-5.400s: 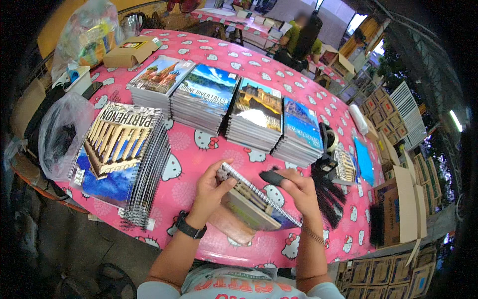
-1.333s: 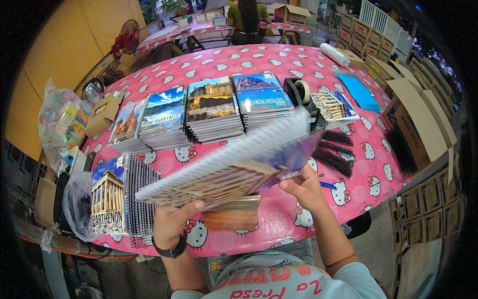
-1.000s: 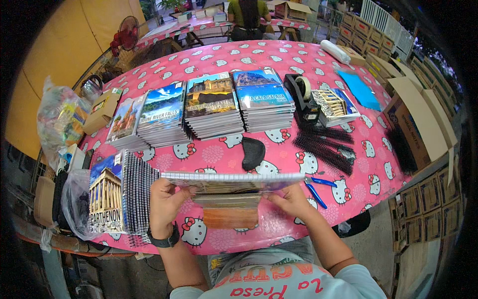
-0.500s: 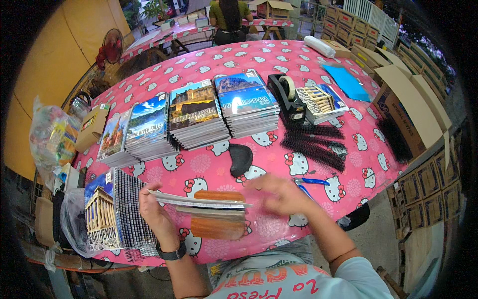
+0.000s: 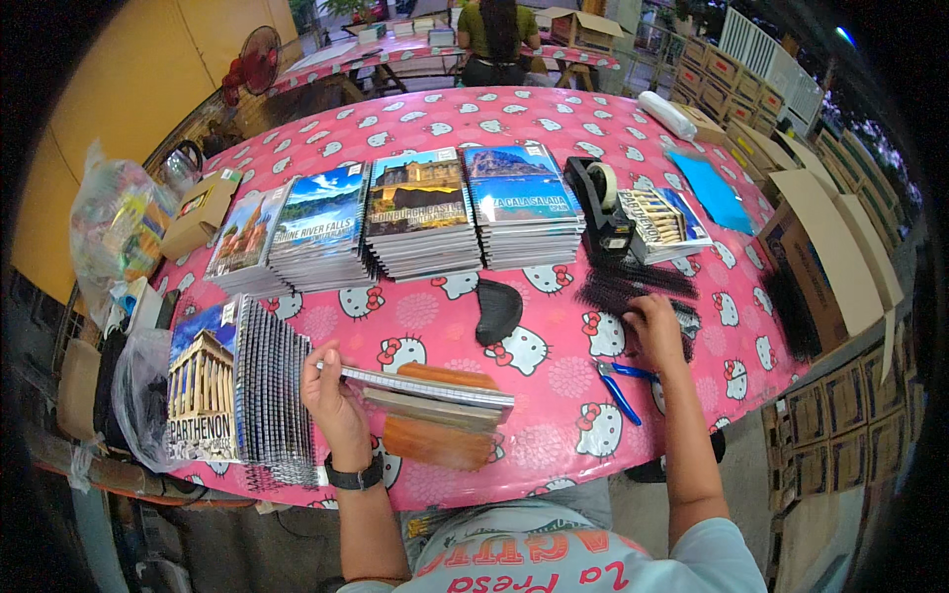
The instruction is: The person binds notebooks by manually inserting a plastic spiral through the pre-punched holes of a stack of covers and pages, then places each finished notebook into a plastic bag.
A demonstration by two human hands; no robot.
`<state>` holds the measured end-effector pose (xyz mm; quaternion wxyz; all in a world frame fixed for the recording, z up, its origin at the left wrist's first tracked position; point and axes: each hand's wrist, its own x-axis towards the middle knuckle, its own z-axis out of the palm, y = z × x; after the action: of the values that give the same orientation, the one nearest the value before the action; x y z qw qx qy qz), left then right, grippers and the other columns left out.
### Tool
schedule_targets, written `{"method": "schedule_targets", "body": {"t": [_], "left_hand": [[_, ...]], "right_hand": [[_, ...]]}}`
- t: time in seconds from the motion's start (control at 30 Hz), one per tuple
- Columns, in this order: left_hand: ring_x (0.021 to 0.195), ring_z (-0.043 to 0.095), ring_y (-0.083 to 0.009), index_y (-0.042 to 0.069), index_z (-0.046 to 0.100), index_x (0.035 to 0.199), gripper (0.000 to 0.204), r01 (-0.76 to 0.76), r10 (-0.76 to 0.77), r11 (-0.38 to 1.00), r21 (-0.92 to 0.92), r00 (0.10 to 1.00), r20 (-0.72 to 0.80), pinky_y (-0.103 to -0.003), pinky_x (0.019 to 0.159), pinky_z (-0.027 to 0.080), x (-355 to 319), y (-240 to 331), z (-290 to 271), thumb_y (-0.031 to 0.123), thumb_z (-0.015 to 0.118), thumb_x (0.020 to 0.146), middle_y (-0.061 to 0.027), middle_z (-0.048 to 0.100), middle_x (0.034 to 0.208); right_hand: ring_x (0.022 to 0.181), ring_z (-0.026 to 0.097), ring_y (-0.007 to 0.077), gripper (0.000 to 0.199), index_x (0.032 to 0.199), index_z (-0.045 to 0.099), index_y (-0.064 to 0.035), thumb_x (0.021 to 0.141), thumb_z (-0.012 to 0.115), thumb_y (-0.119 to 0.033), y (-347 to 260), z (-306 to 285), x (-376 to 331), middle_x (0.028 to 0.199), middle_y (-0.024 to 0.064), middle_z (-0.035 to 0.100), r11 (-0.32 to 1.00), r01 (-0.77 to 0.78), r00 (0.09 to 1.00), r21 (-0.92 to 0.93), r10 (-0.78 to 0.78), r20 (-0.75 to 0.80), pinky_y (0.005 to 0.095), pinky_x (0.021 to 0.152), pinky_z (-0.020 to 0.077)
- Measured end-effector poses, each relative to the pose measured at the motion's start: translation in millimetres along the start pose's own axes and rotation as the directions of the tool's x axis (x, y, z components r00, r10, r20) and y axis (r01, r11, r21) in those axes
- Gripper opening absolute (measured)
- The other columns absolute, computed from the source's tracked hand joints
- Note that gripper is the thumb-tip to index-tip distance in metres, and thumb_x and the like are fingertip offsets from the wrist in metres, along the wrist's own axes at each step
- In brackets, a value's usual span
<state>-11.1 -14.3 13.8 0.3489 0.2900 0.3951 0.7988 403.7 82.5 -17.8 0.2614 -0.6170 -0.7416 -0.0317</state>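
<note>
My left hand [image 5: 336, 407] grips one end of a notebook's page stack [image 5: 435, 387], its punched edge turned up. The stack stands on edge at a wooden block [image 5: 435, 442] with a slot-like pale band across it. Over to the right, my right hand [image 5: 656, 328] reaches into a heap of black spiral binding coils [image 5: 633, 287], fingers pinched at the near side of the heap; the fingertips partly hide what they hold. Blue-handled pliers [image 5: 623, 395] lie just below that hand. A dark curved pad [image 5: 498, 312] rests beyond the block.
Tall stacks of picture-cover notebooks [image 5: 420, 212] line the table's middle, with coil-bound ones [image 5: 272, 385] at near left. A black tape dispenser [image 5: 603, 212], a blue sheet [image 5: 710, 188] and an open carton [image 5: 816, 267] are at right. Another person [image 5: 497, 40] sits far back.
My right hand has moved right and away, from beside the page stack to the black coils. My left hand keeps the stack at the block, tilted slightly differently. The view has shifted a little.
</note>
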Motion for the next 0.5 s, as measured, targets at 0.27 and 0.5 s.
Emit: {"method": "schedule_targets", "body": {"t": [0.27,0.5], "left_hand": [[0.124,0.042,-0.0281,-0.002,0.036,0.134,0.056,-0.557,0.543,0.572,0.602,0.807,0.230,-0.043,0.108,0.020,-31,38,32,0.023,0.054,0.088,-0.0221,0.044,0.134],[0.104,0.050,-0.0269,0.006,0.050,0.123,0.074,-0.677,-0.047,0.161,0.718,0.722,0.691,-0.065,0.103,0.006,-76,22,76,0.042,0.074,0.063,-0.0069,0.056,0.100]], "right_hand": [[0.082,0.058,0.0340,0.020,0.097,0.063,-0.0012,0.079,0.063,-0.010,-2,-43,16,0.089,0.0165,0.062,0.997,0.028,0.987,0.067,-0.017,-0.158,0.0397,0.074,0.0466],[0.088,0.057,0.0328,0.023,0.098,0.063,-0.0022,0.075,0.063,-0.003,-24,-53,26,0.091,0.0153,0.060,0.995,0.100,0.995,0.027,-0.101,0.010,0.0397,0.077,0.0457]]}}
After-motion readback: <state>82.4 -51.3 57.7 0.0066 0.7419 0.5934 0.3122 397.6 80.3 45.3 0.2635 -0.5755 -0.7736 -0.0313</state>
